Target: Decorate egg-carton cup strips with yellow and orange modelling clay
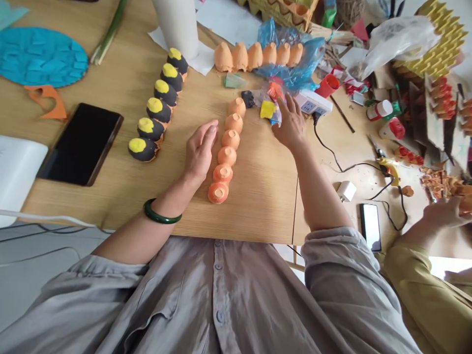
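My left hand (199, 151) lies on its side on the table, thumb and fingers drawn together, with nothing visible in it. Just right of it stands a strip of orange-painted egg-carton cups (226, 156), its lower cups a deeper orange. My right hand (291, 124) reaches forward with fingers apart over small lumps of coloured modelling clay. Around its fingertips are a yellow lump (267, 109), an orange-red lump (275, 91) and a black lump (248, 99). Left of my left hand is a carton strip painted black with yellow tops (158, 109).
Another orange carton strip (255, 56) sits near a blue plastic bag (291, 64). A power strip (312, 102) and cable lie beyond my right hand. At left are a dark phone (81, 143) and a blue oval (42, 56). A co-worker's hand (444, 214) is at far right.
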Action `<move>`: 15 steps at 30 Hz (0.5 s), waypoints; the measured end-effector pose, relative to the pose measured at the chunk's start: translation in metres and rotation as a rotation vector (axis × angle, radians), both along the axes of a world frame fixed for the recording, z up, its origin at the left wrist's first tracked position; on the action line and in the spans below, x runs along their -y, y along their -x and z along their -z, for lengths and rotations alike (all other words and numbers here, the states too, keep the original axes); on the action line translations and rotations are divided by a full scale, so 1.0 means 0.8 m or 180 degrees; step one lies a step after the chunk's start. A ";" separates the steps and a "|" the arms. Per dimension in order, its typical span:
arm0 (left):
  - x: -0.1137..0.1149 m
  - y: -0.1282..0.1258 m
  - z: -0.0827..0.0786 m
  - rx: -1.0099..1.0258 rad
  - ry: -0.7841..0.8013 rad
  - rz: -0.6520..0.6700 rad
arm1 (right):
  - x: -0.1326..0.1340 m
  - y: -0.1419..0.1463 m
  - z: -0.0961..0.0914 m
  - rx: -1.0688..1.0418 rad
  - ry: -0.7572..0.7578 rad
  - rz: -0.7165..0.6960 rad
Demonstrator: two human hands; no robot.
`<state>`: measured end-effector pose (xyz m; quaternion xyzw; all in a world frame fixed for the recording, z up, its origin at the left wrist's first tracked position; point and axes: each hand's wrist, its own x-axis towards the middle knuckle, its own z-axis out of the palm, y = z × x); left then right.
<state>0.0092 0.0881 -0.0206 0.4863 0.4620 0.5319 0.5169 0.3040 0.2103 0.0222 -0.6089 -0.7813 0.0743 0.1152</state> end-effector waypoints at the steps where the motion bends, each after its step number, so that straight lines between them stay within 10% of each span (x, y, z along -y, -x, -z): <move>1: -0.001 0.000 -0.001 0.0099 0.0016 -0.0352 | -0.005 0.002 0.003 0.0031 0.0140 -0.0028; 15: 0.025 -0.017 -0.054 0.0071 -0.0038 -0.0360 | -0.006 -0.051 0.020 -0.0723 -0.0347 0.0582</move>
